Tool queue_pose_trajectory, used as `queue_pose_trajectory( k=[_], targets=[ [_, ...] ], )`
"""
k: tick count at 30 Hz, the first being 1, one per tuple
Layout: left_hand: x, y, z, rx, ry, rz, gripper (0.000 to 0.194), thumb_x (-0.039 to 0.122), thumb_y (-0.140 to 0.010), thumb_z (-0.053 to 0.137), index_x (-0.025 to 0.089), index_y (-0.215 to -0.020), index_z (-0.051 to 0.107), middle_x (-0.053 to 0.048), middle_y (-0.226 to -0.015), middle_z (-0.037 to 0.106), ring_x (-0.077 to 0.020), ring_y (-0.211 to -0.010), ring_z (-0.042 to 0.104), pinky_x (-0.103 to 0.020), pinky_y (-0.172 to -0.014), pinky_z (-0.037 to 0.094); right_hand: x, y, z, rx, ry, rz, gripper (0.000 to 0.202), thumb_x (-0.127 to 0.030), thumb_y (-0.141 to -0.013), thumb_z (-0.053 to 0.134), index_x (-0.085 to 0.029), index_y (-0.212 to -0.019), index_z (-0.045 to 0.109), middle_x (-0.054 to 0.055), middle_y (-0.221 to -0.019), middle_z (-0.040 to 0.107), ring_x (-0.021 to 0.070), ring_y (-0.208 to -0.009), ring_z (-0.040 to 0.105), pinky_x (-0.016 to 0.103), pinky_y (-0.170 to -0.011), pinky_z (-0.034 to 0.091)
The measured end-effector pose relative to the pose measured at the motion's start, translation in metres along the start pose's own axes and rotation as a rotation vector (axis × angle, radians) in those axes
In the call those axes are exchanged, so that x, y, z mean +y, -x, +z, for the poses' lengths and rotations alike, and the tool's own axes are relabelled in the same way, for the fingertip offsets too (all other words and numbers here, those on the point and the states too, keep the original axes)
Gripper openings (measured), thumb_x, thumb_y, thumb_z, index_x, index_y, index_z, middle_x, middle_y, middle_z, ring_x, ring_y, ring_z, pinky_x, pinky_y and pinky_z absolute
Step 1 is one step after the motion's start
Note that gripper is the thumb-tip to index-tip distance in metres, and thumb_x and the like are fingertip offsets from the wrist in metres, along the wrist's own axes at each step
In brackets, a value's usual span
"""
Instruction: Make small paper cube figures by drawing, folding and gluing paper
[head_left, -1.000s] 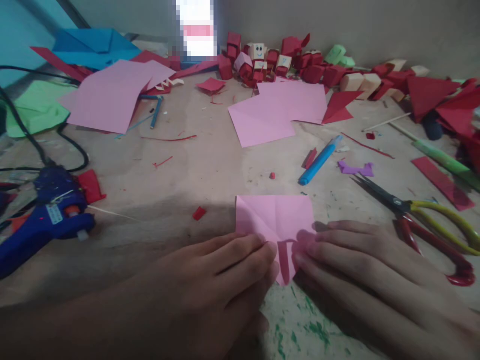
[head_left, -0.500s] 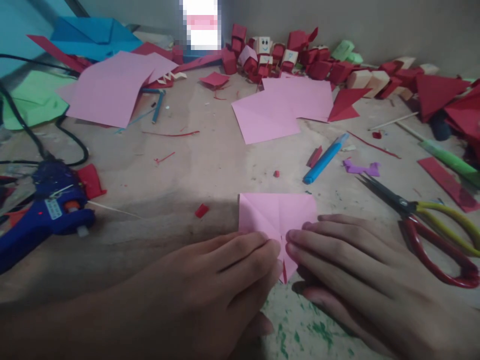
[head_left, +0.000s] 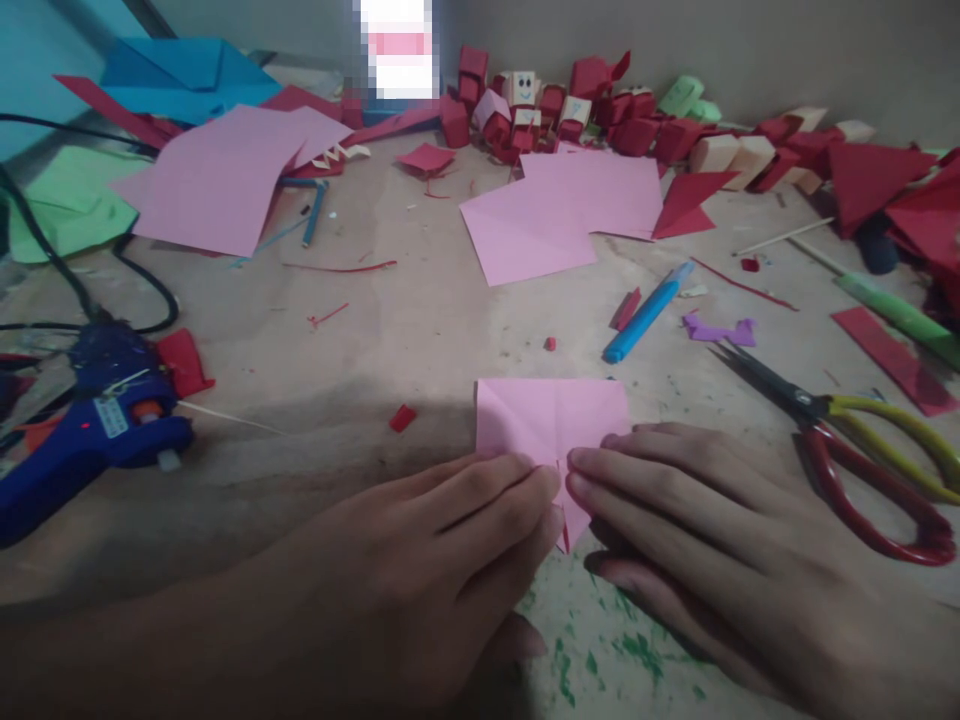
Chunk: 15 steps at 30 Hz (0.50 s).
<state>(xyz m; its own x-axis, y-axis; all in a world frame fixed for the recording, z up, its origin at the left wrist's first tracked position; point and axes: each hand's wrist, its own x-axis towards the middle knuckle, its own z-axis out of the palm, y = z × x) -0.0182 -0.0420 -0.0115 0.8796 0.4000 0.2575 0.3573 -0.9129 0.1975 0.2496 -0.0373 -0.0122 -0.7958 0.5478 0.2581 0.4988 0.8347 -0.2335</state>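
Note:
A folded pink paper (head_left: 555, 410) lies on the tabletop at the lower centre, its top edge straight and its lower end narrowed to a point with a thin red slit showing. My left hand (head_left: 450, 540) presses on its left half with the fingers stretched out side by side, fingertips near the centre crease. Flat on the right half rest the fingertips of my right hand (head_left: 697, 520), fingers extended, thumb lower and off the paper. Neither hand grips anything; the fingers hide the lower sides of the paper.
Scissors (head_left: 810, 410) lie right of my right hand, a blue pen (head_left: 649, 315) beyond the paper. A blue glue gun (head_left: 112, 430) is at the left. Pink sheets (head_left: 532, 225), a green knife (head_left: 892, 310) and folded red pieces (head_left: 630, 135) lie farther back.
The view has shifted slightly, so the paper and my hands appear a little higher. Both hands stay pressed on the folded pink paper.

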Motion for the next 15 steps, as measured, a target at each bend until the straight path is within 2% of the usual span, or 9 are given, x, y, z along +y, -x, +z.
queue_pose_trajectory(
  k=[7, 12, 15],
  targets=[
    [-0.0013, -0.0001, 0.0008, -0.008, 0.013, -0.013, 0.043, 0.031, -0.101, 0.055, 0.005, -0.135, 0.060, -0.016, -0.136, 0.064, -0.0283, -0.129, 0.057, -0.041, -0.114, 0.046, -0.0007, 0.0021, 0.0008, -0.003, 0.006, -0.008, 0.036, -0.028, -0.095, 0.068, -0.010, -0.126, 0.067, 0.007, -0.128, 0.069, 0.0261, -0.116, 0.058, 0.039, -0.106, 0.039],
    [-0.0007, 0.0021, 0.0068, 0.040, 0.065, -0.036, 0.043, 0.029, -0.101, 0.055, 0.005, -0.136, 0.059, -0.015, -0.137, 0.062, -0.0283, -0.129, 0.056, -0.042, -0.115, 0.044, -0.0020, 0.0019, 0.0004, 0.000, 0.024, -0.011, 0.035, -0.029, -0.095, 0.068, -0.010, -0.125, 0.068, 0.007, -0.129, 0.068, 0.0268, -0.117, 0.058, 0.041, -0.107, 0.039],
    [-0.0015, 0.0017, 0.0062, 0.011, 0.056, -0.028, 0.044, 0.029, -0.100, 0.056, 0.004, -0.136, 0.058, -0.015, -0.137, 0.062, -0.0284, -0.128, 0.056, -0.041, -0.114, 0.044, -0.0023, 0.0003, 0.0003, -0.008, 0.028, -0.005, 0.034, -0.029, -0.095, 0.067, -0.010, -0.124, 0.068, 0.007, -0.127, 0.069, 0.0268, -0.116, 0.059, 0.041, -0.106, 0.041]
  ],
)
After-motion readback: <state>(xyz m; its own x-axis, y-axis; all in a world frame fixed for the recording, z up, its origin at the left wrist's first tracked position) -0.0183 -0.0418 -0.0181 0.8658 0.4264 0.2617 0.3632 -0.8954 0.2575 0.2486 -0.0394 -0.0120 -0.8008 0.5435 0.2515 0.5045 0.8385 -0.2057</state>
